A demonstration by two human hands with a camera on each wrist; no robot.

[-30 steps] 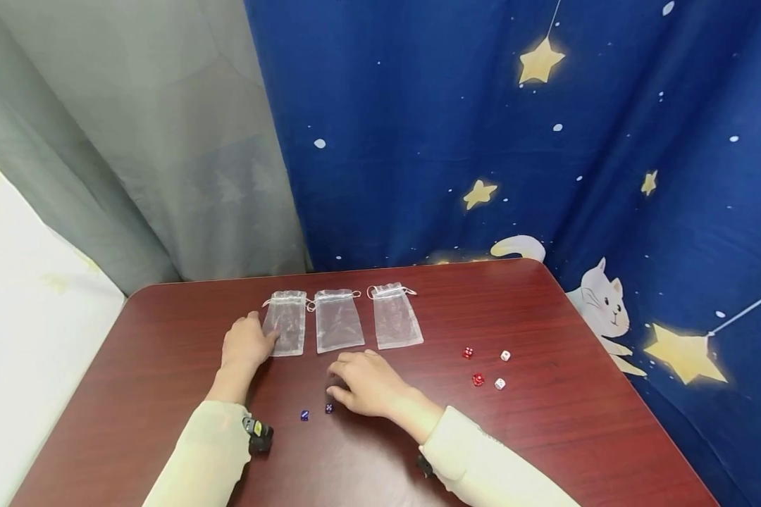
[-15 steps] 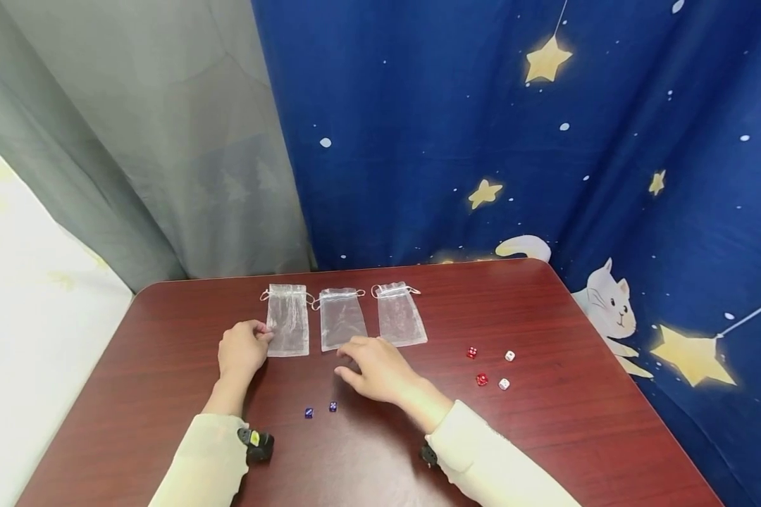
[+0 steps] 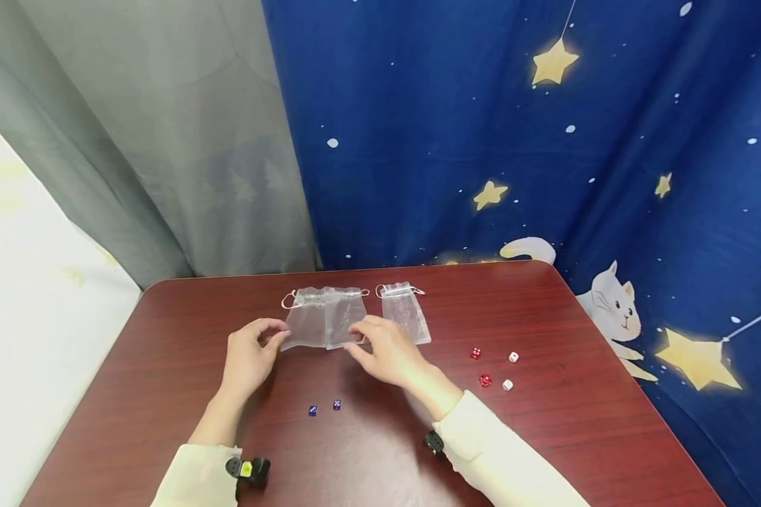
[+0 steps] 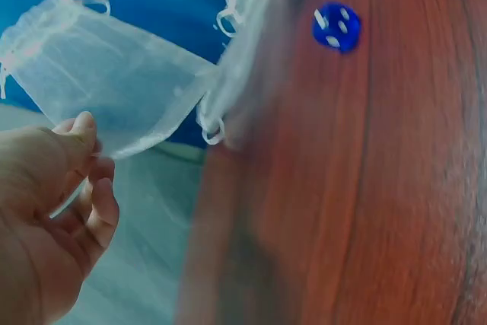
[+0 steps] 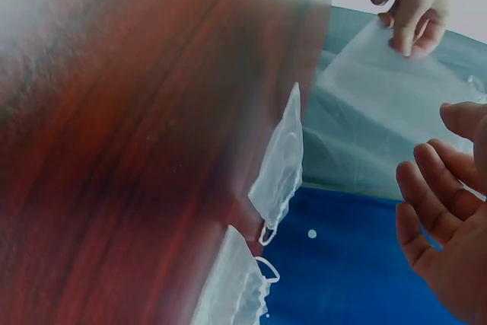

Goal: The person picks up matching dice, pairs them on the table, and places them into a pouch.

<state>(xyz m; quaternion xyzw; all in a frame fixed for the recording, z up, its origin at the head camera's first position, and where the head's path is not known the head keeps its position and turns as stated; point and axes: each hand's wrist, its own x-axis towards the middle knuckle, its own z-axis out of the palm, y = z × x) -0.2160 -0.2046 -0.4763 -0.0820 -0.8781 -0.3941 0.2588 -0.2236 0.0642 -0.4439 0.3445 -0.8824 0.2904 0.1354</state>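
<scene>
My left hand (image 3: 252, 354) pinches a lower corner of a sheer white drawstring bag (image 3: 306, 329) between thumb and fingers. In the left wrist view this bag (image 4: 122, 74) hangs raised above the table, its gathered mouth pointing away. Seen from the head, it overlaps a second sheer bag (image 3: 342, 317) that lies flat. My right hand (image 3: 390, 354) hovers by that second bag's lower edge with its fingers loosely bent; in the right wrist view the hand (image 5: 449, 203) holds nothing. A third drawstring bag (image 3: 406, 313) lies to the right.
Two blue dice (image 3: 337, 405) lie on the red-brown table (image 3: 165, 394), nearer to me than the bags. Two red dice (image 3: 485, 380) and two white dice (image 3: 507, 385) lie to the right. Curtains (image 3: 412, 141) hang behind the table's far edge.
My left hand has taken hold of the left bag, lifted it and brought it rightward over the middle bag. My right hand has moved away from the blue dice, forward toward the bags.
</scene>
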